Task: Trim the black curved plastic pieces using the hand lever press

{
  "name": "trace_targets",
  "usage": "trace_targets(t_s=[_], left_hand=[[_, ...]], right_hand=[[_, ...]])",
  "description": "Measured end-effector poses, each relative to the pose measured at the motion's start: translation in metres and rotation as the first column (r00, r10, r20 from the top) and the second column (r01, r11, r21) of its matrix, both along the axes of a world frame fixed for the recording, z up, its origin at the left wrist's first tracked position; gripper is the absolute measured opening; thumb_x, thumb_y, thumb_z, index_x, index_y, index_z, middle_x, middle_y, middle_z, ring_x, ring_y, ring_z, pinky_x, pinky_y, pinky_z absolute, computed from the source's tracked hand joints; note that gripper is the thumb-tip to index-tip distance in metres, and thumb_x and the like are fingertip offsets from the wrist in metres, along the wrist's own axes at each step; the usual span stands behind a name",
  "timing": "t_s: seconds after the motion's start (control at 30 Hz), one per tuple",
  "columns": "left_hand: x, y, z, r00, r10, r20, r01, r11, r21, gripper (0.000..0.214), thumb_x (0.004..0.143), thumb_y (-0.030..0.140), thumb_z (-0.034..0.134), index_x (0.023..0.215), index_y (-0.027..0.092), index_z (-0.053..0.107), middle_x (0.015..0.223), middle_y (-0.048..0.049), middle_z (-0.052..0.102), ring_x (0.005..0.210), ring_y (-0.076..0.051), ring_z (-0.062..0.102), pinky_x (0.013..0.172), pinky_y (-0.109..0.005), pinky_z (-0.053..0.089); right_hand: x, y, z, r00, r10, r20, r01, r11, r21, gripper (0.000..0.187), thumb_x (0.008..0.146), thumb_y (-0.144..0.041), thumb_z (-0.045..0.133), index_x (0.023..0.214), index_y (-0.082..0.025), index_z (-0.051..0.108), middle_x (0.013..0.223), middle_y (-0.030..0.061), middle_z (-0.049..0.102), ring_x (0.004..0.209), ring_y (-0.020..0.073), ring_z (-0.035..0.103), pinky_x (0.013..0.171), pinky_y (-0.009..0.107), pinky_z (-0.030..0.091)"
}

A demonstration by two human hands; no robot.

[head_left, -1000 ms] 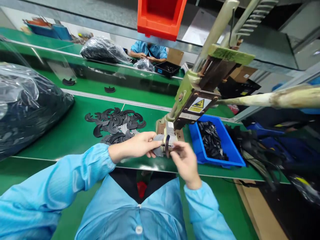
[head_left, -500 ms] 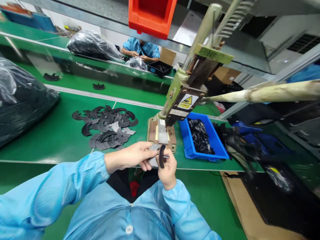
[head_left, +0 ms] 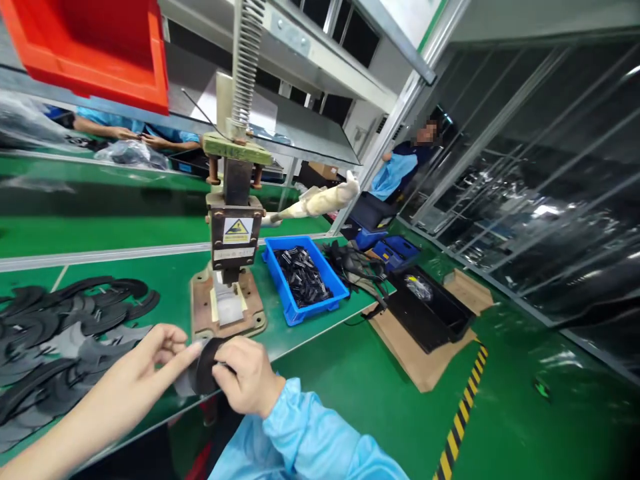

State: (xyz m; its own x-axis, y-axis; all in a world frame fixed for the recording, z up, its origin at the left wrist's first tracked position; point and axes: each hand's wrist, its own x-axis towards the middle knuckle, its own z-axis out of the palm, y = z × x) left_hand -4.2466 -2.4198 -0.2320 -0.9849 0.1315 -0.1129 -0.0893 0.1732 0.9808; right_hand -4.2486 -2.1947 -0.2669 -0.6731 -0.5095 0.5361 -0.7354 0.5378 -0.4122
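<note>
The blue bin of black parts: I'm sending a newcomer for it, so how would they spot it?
Find the lever press with the warning-triangle label, standing on the green workbench. Just right of its base plate sits an open, rectangular blue bin. Black parts lie heaped inside; its place beside the press sets it apart from the blue containers farther back.

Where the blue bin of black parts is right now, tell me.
In the head view, the blue bin stands on the green bench, just right of the press base and beyond the right hand, with tangled dark items on its right.
</note>
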Motion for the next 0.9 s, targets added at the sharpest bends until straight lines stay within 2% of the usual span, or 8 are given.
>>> trace_targets(t_s=[0.07, 0.17, 0.27, 0.37, 0.43, 0.5, 0.63, 0.9], left_hand=[[0.005, 0.005, 0.005, 0.997, 0.073, 0.004, -0.072, 0.997, -0.04, 0.065, 0.062, 0.073, 0.091, 0.104, 0.031, 0.066, 0.096, -0.0028, 0.075, 0.095, -0.031, 0.073, 0.077, -0.037, 0.063], [0.013, 0.015, 0.012, 0.993, 0.078, 0.088, -0.079, 0.997, -0.001, 0.079, 0.05, 0.072, 0.096, 0.111, 0.032, 0.065, 0.104, -0.0048, 0.077, 0.102, -0.037, 0.074, 0.078, -0.042, 0.065], [0.018, 0.021, 0.013, 0.976, 0.055, 0.209, -0.081, 0.99, 0.119, 0.078, 0.057, 0.071, 0.094, 0.114, 0.027, 0.063, 0.108, -0.0065, 0.076, 0.099, -0.032, 0.074, 0.071, -0.035, 0.063], [0.022, 0.022, 0.012, 0.927, -0.085, 0.366, -0.01, 0.968, 0.251, 0.067, 0.067, 0.069, 0.091, 0.112, 0.024, 0.068, 0.091, -0.0033, 0.073, 0.079, -0.024, 0.069, 0.061, -0.03, 0.057], [0.024, 0.02, 0.013, 0.898, -0.168, 0.407, 0.031, 0.946, 0.322, 0.06, 0.069, 0.064, 0.093, 0.107, 0.022, 0.074, 0.081, -0.0018, 0.071, 0.069, -0.019, 0.064, 0.06, -0.029, 0.055], [0.025, 0.018, 0.016, 0.904, -0.148, 0.401, 0.0, 0.938, 0.347, 0.057, 0.067, 0.06, 0.095, 0.104, 0.021, 0.079, 0.084, -0.0035, 0.073, 0.069, -0.018, 0.063, 0.058, -0.027, 0.055], [0.021, 0.015, 0.019, 0.921, -0.03, 0.389, -0.096, 0.949, 0.301, 0.059, 0.056, 0.057, 0.1, 0.099, 0.021, 0.084, 0.098, -0.0074, 0.079, 0.079, -0.022, 0.07, 0.059, -0.027, 0.058], [0.002, -0.003, 0.004, 0.913, -0.058, 0.404, 0.01, 0.993, 0.119, 0.052, 0.058, 0.063, 0.098, 0.086, 0.023, 0.082, 0.087, -0.0032, 0.079, 0.076, -0.022, 0.069, 0.062, -0.03, 0.06]], right_hand=[[-0.001, -0.002, -0.002, 0.999, 0.014, -0.036, -0.014, 1.0, 0.004, 0.014, 0.101, -0.031, 0.054, 0.103, -0.021, 0.062, 0.094, 0.0061, 0.073, 0.085, 0.0177, 0.068, 0.078, 0.032, 0.058], [-0.003, -0.004, -0.002, 0.998, 0.038, -0.059, -0.037, 0.999, 0.018, 0.014, 0.1, -0.033, 0.052, 0.098, -0.022, 0.06, 0.089, 0.0051, 0.071, 0.081, 0.0176, 0.067, 0.075, 0.032, 0.058], [-0.004, -0.004, 0.003, 0.997, 0.051, -0.055, -0.05, 0.999, 0.013, 0.015, 0.101, -0.033, 0.051, 0.097, -0.022, 0.061, 0.088, 0.0052, 0.071, 0.081, 0.0176, 0.067, 0.076, 0.032, 0.058], [-0.002, -0.004, 0.005, 0.997, 0.06, -0.053, -0.062, 0.997, -0.037, 0.017, 0.102, -0.034, 0.052, 0.102, -0.022, 0.063, 0.091, 0.0054, 0.073, 0.082, 0.0171, 0.069, 0.077, 0.031, 0.059], [-0.001, -0.004, 0.005, 0.997, 0.047, -0.054, -0.05, 0.996, -0.068, 0.018, 0.103, -0.035, 0.053, 0.105, -0.021, 0.064, 0.093, 0.0055, 0.074, 0.083, 0.0169, 0.07, 0.077, 0.031, 0.058], [-0.002, -0.005, 0.003, 0.997, 0.03, -0.071, -0.037, 0.994, -0.101, 0.018, 0.103, -0.035, 0.054, 0.107, -0.021, 0.065, 0.095, 0.0058, 0.075, 0.084, 0.0171, 0.071, 0.077, 0.031, 0.058], [-0.007, -0.006, 0.0, 0.992, 0.045, -0.115, -0.058, 0.992, -0.113, 0.019, 0.103, -0.036, 0.056, 0.108, -0.021, 0.066, 0.094, 0.0055, 0.076, 0.085, 0.017, 0.071, 0.077, 0.032, 0.058], [-0.017, -0.005, -0.005, 0.984, 0.056, -0.17, -0.064, 0.997, -0.044, 0.019, 0.101, -0.038, 0.062, 0.11, -0.022, 0.066, 0.099, 0.0036, 0.078, 0.086, 0.0173, 0.072, 0.075, 0.035, 0.057]])
